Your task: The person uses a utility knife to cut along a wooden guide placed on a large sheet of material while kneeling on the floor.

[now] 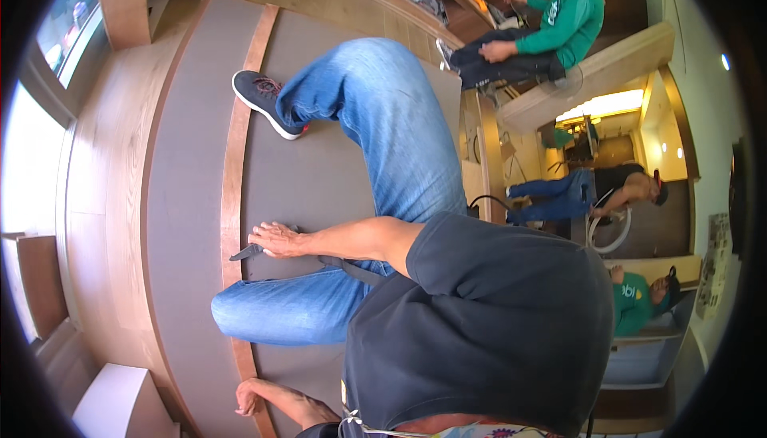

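My right hand (pixel 276 240) is low over a dark grey floor covering (pixel 319 158), fingers closed on a dark pointed tool (pixel 248 252). The tool looks like a blade or scraper, and its tip reaches a long brown strip (pixel 232 198) that runs across the covering. Much of the tool is hidden under the fingers, so its exact kind is unclear. My left hand (pixel 249 396) rests by the same strip farther down, wrist bent and fingers curled in. Nothing shows in it. My jeans-clad legs (pixel 391 126) are bent on either side of my right hand.
Pale wooden flooring (pixel 100 198) borders the covering at left. A white box (pixel 116 402) stands at lower left. A person in a green top (pixel 571 22) sits at upper right; another, in dark clothes (pixel 619 186), holds a coiled pale hose (pixel 613 234). A third green top (pixel 633 306) shows below.
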{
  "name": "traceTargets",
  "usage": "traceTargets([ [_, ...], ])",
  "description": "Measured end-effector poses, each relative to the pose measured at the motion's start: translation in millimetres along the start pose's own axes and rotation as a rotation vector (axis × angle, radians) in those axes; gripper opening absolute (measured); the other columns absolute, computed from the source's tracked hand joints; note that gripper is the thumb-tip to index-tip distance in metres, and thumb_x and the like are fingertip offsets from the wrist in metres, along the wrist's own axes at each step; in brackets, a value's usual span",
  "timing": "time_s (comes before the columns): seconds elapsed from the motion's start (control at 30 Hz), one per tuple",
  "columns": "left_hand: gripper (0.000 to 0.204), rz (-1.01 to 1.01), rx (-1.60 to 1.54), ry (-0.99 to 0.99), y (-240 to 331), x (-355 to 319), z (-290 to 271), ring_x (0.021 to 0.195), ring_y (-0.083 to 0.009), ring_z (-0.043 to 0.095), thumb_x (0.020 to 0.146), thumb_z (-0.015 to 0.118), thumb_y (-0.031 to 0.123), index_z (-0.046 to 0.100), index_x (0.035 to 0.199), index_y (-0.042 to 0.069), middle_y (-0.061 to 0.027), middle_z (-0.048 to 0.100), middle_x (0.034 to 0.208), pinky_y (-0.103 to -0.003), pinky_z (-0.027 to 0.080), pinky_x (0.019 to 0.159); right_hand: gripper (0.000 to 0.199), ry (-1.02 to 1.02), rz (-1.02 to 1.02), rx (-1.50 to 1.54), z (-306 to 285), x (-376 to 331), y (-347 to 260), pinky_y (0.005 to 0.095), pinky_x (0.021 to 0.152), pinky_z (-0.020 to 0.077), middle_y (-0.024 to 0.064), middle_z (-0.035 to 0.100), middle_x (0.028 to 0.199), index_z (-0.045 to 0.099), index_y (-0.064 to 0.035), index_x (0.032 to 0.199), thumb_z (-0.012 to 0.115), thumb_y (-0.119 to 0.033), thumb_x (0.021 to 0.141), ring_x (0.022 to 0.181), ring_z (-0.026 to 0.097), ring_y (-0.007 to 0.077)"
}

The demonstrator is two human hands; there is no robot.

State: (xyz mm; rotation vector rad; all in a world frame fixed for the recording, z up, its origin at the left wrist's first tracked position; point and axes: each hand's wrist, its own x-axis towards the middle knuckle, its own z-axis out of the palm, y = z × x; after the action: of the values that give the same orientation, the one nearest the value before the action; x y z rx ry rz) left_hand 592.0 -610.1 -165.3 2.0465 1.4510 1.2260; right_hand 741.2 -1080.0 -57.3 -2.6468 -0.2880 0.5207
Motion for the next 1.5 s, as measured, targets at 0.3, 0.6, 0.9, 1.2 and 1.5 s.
traceTargets([
  [0.3, 0.015, -0.259, 0.294, 0.194, -5, 5, 11, 0.091, -0.0305, 0.059, 0.095, 0.049, 0.011, 0.061, 0.101, 0.005, -0.0152, 0.062, 0.101, -0.044, 0.050, 0.082, 0.051, 0.017, -0.113, 0.394, -23, 27, -3, 0.0493, 0.108, 0.0382, 0.0271, 0.059, 0.128, 0.054, -0.0008, 0.134, 0.061, -0.007, 0.083, 0.121, 0.053, 0.0436],
  [0.6, 0.032, -0.179, 0.343, 0.121, 74, 5, 3, 0.124, -0.0395, 0.050, 0.094, 0.043, -0.005, 0.055, 0.124, -0.007, -0.0263, 0.047, 0.137, -0.046, 0.042, 0.106, 0.042, -0.677, -0.458, 0.235, -2, 139, -148, 0.0521, 0.092, 0.0486, 0.0305, 0.064, 0.113, 0.043, -0.0070, 0.131, 0.055, -0.032, 0.100, 0.106, 0.062, 0.0475],
  [0.9, 0.029, -0.251, 0.221, 0.119, 77, 13, -6, 0.129, -0.0378, 0.045, 0.094, 0.039, -0.005, 0.053, 0.120, -0.007, -0.0255, 0.046, 0.134, -0.047, 0.043, 0.103, 0.022, -0.693, -1.122, -0.242, 77, 146, -263, 0.0477, 0.063, 0.0568, 0.0177, 0.068, 0.073, 0.051, -0.0074, 0.108, 0.047, -0.029, 0.103, 0.071, 0.069, 0.0375],
  [1.2, 0.030, -0.185, 0.247, 0.121, 74, 20, -9, 0.130, -0.0361, 0.044, 0.095, 0.037, -0.004, 0.054, 0.119, -0.007, -0.0252, 0.045, 0.135, -0.048, 0.040, 0.105, 0.015, -0.853, -0.978, -0.535, 15, 162, -177, 0.0469, 0.060, 0.0544, 0.0167, 0.068, 0.090, 0.045, -0.0102, 0.112, 0.042, -0.023, 0.105, 0.077, 0.068, 0.0369],
  [1.5, 0.031, -0.228, 0.209, 0.146, 101, 25, -13, 0.129, -0.0373, 0.045, 0.095, 0.037, -0.005, 0.053, 0.121, -0.008, -0.0264, 0.044, 0.135, -0.047, 0.044, 0.103, 0.022, -0.845, -0.692, -0.533, -120, 191, -89, 0.0549, 0.079, 0.0502, 0.0249, 0.066, 0.102, 0.050, -0.0081, 0.115, 0.046, -0.025, 0.102, 0.093, 0.063, 0.0461],
])
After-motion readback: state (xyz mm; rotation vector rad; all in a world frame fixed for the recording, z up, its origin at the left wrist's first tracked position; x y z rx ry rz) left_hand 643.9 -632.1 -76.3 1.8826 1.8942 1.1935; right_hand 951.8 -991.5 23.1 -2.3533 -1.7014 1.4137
